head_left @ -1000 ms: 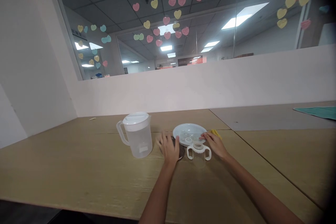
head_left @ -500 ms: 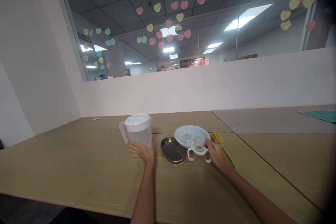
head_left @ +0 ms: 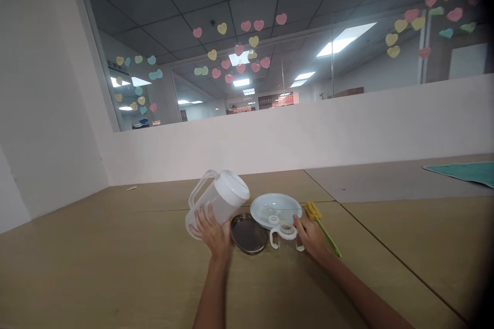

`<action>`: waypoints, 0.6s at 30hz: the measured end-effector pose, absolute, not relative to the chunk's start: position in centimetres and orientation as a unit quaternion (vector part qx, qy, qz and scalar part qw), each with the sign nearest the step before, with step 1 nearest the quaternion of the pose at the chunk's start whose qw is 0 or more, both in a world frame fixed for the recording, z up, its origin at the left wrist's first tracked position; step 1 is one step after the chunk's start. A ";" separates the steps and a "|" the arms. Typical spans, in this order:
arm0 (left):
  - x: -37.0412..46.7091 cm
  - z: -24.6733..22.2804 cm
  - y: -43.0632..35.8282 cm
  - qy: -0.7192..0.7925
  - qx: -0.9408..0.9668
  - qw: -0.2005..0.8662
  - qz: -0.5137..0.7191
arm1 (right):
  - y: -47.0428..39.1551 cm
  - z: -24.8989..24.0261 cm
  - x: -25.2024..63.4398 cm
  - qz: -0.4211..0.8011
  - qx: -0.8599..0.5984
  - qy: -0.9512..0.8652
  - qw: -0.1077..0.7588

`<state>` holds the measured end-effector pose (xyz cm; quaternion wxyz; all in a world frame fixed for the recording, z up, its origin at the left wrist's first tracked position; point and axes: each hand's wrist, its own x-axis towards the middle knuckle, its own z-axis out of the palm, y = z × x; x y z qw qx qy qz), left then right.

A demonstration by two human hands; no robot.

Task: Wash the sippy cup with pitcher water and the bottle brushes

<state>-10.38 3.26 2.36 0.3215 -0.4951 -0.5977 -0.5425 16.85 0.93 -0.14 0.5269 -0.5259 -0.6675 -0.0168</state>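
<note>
My left hand [head_left: 212, 231] is wrapped round a clear plastic pitcher [head_left: 212, 211] with a white lid. The pitcher tilts to the right, its handle uppermost and its lid above the back of an oval metal tray [head_left: 249, 235]. My right hand [head_left: 311, 235] is closed at the right side of a clear baby bottle [head_left: 286, 231] with a white collar and two handles. Its fingertips also lie close to the rim of a white bowl [head_left: 259, 207]; whether they touch it I cannot tell. In the bowl are small pale parts, too unclear to name.
A yellow sponge brush [head_left: 324, 231] with a green handle lies right of my right hand. A green cloth [head_left: 463, 172] is at the far right of the table [head_left: 135, 267]. Behind stands a low white wall [head_left: 270, 136] under a window. A small pale strip [head_left: 131, 188] lies at back left.
The pitcher has gone from upright to tilted right, its lid moving rightward and its handle swinging up. My right hand stays at the bottle. The view has shifted slightly.
</note>
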 end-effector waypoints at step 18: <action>-9.2 1.2 3.2 -0.499 -0.607 0.371 -0.495 | 1.7 -1.0 17.4 -0.029 -0.501 -0.707 0.498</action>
